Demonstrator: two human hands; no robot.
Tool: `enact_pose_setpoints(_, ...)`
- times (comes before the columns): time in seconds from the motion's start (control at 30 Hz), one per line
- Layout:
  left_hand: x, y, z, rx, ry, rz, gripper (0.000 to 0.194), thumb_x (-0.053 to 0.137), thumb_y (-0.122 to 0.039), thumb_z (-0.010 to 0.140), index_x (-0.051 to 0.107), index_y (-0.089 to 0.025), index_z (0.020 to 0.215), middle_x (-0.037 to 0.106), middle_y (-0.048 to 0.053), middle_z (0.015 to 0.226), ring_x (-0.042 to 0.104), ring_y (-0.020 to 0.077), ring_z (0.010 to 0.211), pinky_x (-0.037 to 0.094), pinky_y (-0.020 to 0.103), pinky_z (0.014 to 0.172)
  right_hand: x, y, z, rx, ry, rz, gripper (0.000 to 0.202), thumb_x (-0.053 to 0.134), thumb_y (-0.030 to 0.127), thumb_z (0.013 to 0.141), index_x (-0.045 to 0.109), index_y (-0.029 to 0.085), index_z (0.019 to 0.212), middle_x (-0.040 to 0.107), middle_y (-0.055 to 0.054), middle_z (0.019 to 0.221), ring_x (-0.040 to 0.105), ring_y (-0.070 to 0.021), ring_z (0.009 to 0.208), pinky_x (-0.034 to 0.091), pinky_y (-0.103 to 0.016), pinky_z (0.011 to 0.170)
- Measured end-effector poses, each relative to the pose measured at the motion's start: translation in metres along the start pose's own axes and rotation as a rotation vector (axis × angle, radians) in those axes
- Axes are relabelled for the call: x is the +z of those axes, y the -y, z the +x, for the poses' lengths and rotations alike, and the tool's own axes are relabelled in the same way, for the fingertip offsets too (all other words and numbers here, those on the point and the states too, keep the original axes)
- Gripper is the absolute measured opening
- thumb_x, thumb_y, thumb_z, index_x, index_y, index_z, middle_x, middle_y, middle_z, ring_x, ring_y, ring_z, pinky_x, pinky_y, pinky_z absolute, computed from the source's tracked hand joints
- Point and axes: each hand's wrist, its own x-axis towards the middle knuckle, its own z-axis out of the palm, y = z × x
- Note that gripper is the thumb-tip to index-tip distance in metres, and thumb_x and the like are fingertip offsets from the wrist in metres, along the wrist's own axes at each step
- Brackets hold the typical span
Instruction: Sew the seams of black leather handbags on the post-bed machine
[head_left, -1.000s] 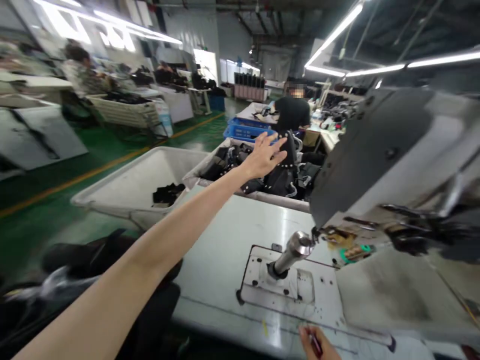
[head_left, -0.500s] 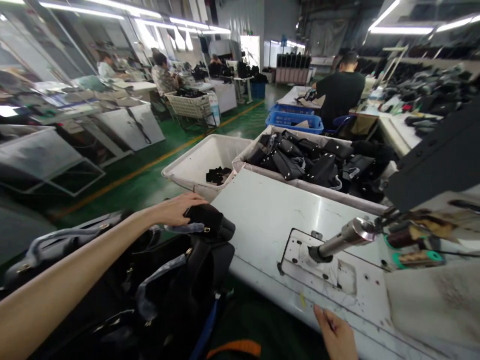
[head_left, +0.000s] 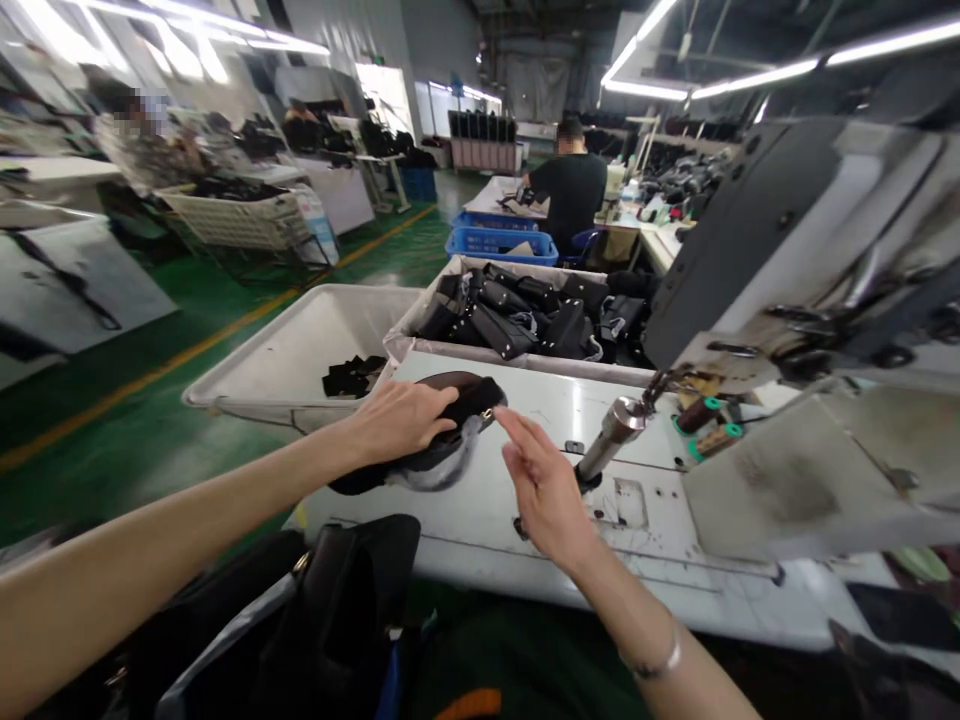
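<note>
A black handbag [head_left: 471, 394] lies on the white sewing-machine table [head_left: 465, 545], its handle [head_left: 439, 472] wrapped in clear plastic and a gold-coloured fitting showing at its right end. My left hand [head_left: 405, 420] grips the bag from above, thumb and fingers closed on its upper edge. At the bag's right end, my right hand [head_left: 544, 485] is open with fingers stretched out; whether the fingertips touch the bag I cannot tell. Just right of that hand stands the machine's metal post [head_left: 611, 440]. More black bags [head_left: 352, 580] are heaped below my left forearm.
Behind the table are a bin full of black bags [head_left: 517, 310] and a white bin [head_left: 255, 345] holding some black pieces. The grey machine head [head_left: 720, 240] overhangs on the right, near thread spools [head_left: 712, 440]. A co-worker [head_left: 574, 180] in dark clothing works beyond blue crates [head_left: 502, 243].
My left hand has carried a bag from the heap rightward onto the table. My right hand has moved up from the table's front edge to beside the bag. The view has turned right.
</note>
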Motion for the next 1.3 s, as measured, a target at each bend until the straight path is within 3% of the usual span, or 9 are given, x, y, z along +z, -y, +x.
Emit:
enact_pose_setpoints(0.07,-0.003,-0.038,0.007,0.055,-0.023,-0.043,0.035,0.058,-0.043,0.098,0.061,-0.015,0.119,0.067,0.006,0.104,0.066,0.0187,0.093,0.056,0.041,0.087,-0.002,0.011,0.026,-0.047,-0.021,-0.145,0.05,0.043,0.025,0.101,0.047,0.029,0.152,0.047,-0.002,0.158,0.056,-0.0233,0.132,0.05,-0.037,0.105)
enact_pose_setpoints(0.2,-0.007,-0.091,0.006,0.175,-0.025,-0.201,0.021,0.054,-0.033,0.098,0.065,-0.015,0.098,0.067,0.003,0.088,0.064,0.0164,0.079,0.052,0.035,0.079,-0.026,0.012,0.04,-0.077,0.043,-0.477,0.055,0.049,0.019,0.092,0.051,0.026,0.146,0.059,-0.005,0.144,0.066,-0.0246,0.105,0.052,-0.034,0.076)
enact_pose_setpoints(0.3,-0.006,-0.11,0.001,0.278,0.056,-0.367,0.026,0.048,-0.032,0.098,0.063,-0.017,0.083,0.064,0.0,0.071,0.059,0.0141,0.065,0.042,0.028,0.063,-0.046,0.001,0.026,-0.183,0.028,-0.459,0.02,0.052,0.028,0.094,0.071,0.023,0.099,0.069,-0.005,0.095,0.06,-0.0192,0.074,0.037,-0.03,0.061)
enact_pose_setpoints(0.47,0.01,-0.122,-0.003,0.635,0.413,-0.599,0.051,0.028,-0.043,0.106,0.069,-0.019,0.088,0.07,-0.002,0.075,0.062,0.0116,0.064,0.043,0.023,0.057,-0.062,-0.027,-0.022,-0.184,-0.213,-0.127,0.057,0.046,0.042,0.101,0.037,0.022,0.049,0.04,0.0,0.05,0.036,-0.0128,0.05,0.024,-0.033,0.057)
enact_pose_setpoints(0.63,0.054,-0.154,-0.022,0.927,0.523,-0.628,0.037,0.052,-0.051,0.096,0.074,-0.021,0.094,0.076,0.007,0.097,0.068,0.0223,0.094,0.05,0.034,0.087,-0.087,-0.039,-0.066,-0.147,-0.569,0.131,0.065,0.041,0.049,0.104,0.03,0.024,0.045,0.034,0.002,0.041,0.039,-0.0134,0.042,0.029,-0.032,0.052)
enact_pose_setpoints(0.73,0.075,-0.181,-0.037,1.086,0.532,-0.594,0.038,0.059,-0.054,0.091,0.075,-0.023,0.078,0.075,0.01,0.082,0.067,0.0275,0.094,0.046,0.044,0.096,-0.114,-0.038,-0.078,-0.133,-0.77,0.272,0.068,0.047,0.051,0.102,0.029,0.022,0.043,0.029,0.005,0.037,0.035,-0.0107,0.037,0.03,-0.031,0.05)
enact_pose_setpoints(0.9,0.083,-0.218,-0.033,1.254,0.476,-0.554,0.04,0.058,-0.06,0.09,0.078,-0.026,0.093,0.074,0.009,0.095,0.064,0.0294,0.106,0.031,0.054,0.114,-0.145,-0.04,-0.075,-0.066,-0.873,0.451,0.075,0.051,0.06,0.098,0.027,0.022,0.038,0.026,0.006,0.035,0.031,-0.0077,0.035,0.034,-0.029,0.049)
enact_pose_setpoints(1.13,0.09,-0.244,-0.02,1.258,0.534,-0.501,0.044,0.066,-0.067,0.08,0.076,-0.024,0.079,0.067,0.006,0.087,0.061,0.0215,0.08,0.048,0.036,0.084,-0.149,-0.057,-0.056,0.05,-0.834,0.636,0.072,0.049,0.062,0.098,0.019,0.024,0.044,0.021,0.007,0.037,0.022,-0.0096,0.036,0.032,-0.03,0.047)
enact_pose_setpoints(1.3,0.057,-0.235,-0.015,1.172,0.598,-0.576,0.053,0.057,-0.074,0.082,0.065,-0.022,0.084,0.066,0.003,0.085,0.061,0.02,0.08,0.046,0.033,0.077,-0.152,-0.08,-0.054,0.137,-0.865,0.635,0.062,0.047,0.058,0.099,0.017,0.025,0.055,0.021,0.007,0.045,0.018,-0.0117,0.041,0.026,-0.03,0.044)
